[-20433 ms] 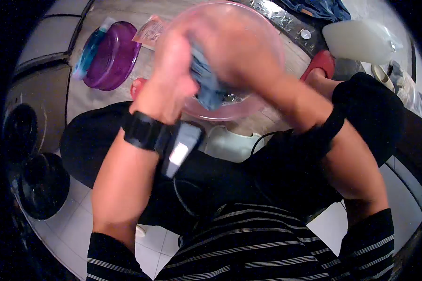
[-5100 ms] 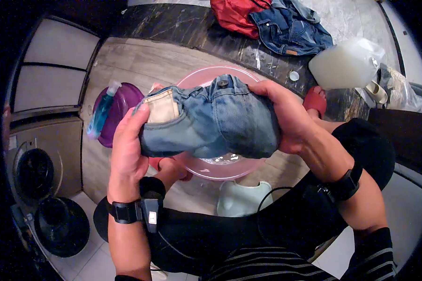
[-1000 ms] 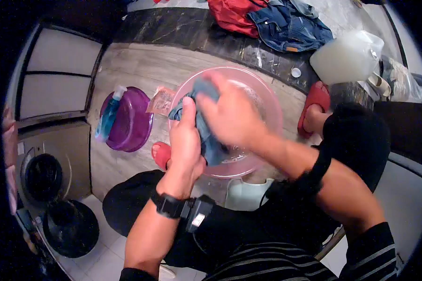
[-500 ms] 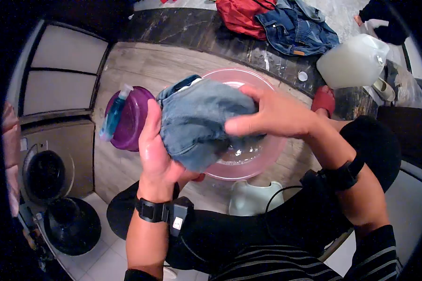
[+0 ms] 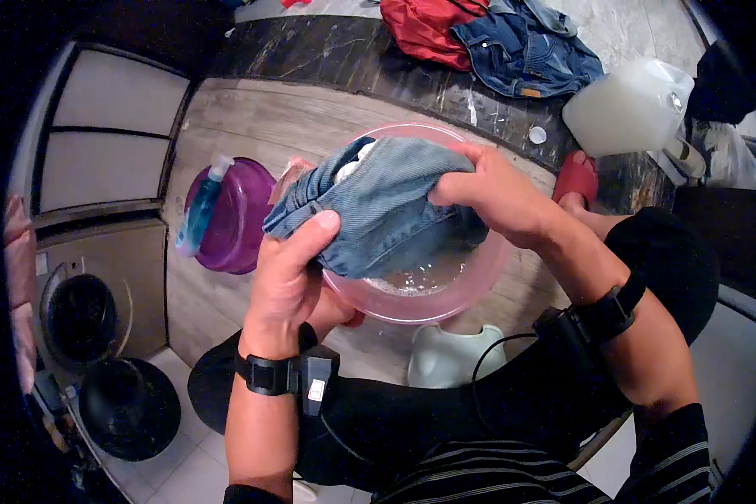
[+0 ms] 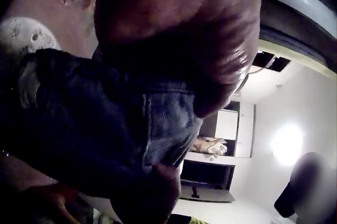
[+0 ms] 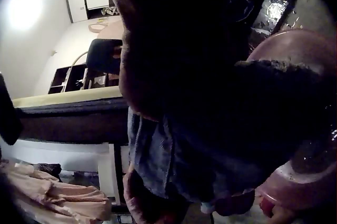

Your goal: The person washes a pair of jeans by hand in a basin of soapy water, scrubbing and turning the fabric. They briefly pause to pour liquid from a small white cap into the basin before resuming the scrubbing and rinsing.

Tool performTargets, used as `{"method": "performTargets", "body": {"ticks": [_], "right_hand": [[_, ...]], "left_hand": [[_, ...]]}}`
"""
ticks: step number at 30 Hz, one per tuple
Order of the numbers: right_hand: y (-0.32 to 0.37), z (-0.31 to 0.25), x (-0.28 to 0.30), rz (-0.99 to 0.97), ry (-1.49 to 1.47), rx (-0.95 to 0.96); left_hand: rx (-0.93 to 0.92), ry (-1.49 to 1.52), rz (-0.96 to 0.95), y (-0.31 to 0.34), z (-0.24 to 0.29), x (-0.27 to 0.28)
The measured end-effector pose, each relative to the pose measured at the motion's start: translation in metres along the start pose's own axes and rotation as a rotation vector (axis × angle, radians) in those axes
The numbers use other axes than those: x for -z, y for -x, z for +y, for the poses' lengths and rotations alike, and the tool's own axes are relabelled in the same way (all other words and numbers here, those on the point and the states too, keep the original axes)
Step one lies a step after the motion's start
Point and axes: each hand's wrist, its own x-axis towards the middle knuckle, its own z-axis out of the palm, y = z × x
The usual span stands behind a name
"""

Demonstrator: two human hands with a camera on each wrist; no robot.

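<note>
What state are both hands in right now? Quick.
Left hand: closed, gripping one end of the denim garment, thumb on top.
Right hand: closed, gripping the same garment's opposite end.

Denim garment [image 5: 391, 202] hides part of the pink basin [image 5: 420, 309].

This place seems to be a home, in a corner for washing. A pink basin [image 5: 489, 270] contains foamy water, and near it is a purple basin [image 5: 250, 210] with a bottle [image 5: 196, 214] of blue liquid. Red slippers [image 5: 576, 178] are on the person's feet, folded jeans [image 5: 529, 50] lie near a large jug [image 5: 628, 107], and the left wrist view shows household cupboards [image 6: 205, 191].
</note>
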Motion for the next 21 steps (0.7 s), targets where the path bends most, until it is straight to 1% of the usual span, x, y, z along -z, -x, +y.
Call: {"method": "performTargets", "body": {"ticks": [3, 4, 5, 7, 8, 11, 12, 14, 16, 19, 20, 21], "right_hand": [[-0.002, -0.004, 0.0, 0.06, 0.054, -0.02], [-0.002, -0.004, 0.001, 0.08, 0.076, -0.028], [-0.003, -0.004, 0.0, 0.1, 0.1, -0.035], [0.0, -0.008, -0.002, 0.097, 0.041, -0.045], [0.001, -0.01, -0.004, 0.09, 0.012, -0.049], [0.005, -0.018, -0.007, 0.05, -0.032, 0.06], [0.005, -0.021, -0.006, 0.052, -0.064, 0.035], [0.005, -0.027, -0.005, 0.059, -0.127, -0.017], [0.004, -0.03, -0.008, 0.084, -0.102, -0.021], [-0.003, -0.028, -0.002, 0.153, 0.024, -0.077], [-0.006, -0.025, 0.0, 0.179, 0.08, -0.105], [-0.008, -0.022, 0.001, 0.187, 0.141, -0.111]], "left_hand": [[-0.054, -0.247, 0.0, -0.002, -0.003, 0.004], [-0.029, -0.351, 0.037, 0.001, -0.001, 0.002], [-0.03, -0.383, 0.037, 0.0, -0.001, 0.0], [-0.03, -0.447, 0.042, -0.002, 0.0, 0.0], [-0.052, -0.556, 0.09, -0.003, -0.003, 0.007], [-0.01, -0.726, 0.104, -0.006, -0.007, 0.01], [-0.014, -0.737, 0.036, -0.006, -0.005, 0.007], [0.209, -0.592, -0.001, -0.002, -0.001, 0.005], [0.296, -0.425, -0.098, -0.003, -0.011, 0.015], [0.171, -0.387, -0.119, 0.0, -0.014, 0.012], [0.183, -0.283, -0.056, 0.003, -0.01, 0.005], [0.14, -0.258, -0.052, 0.003, -0.009, 0.003]]}}
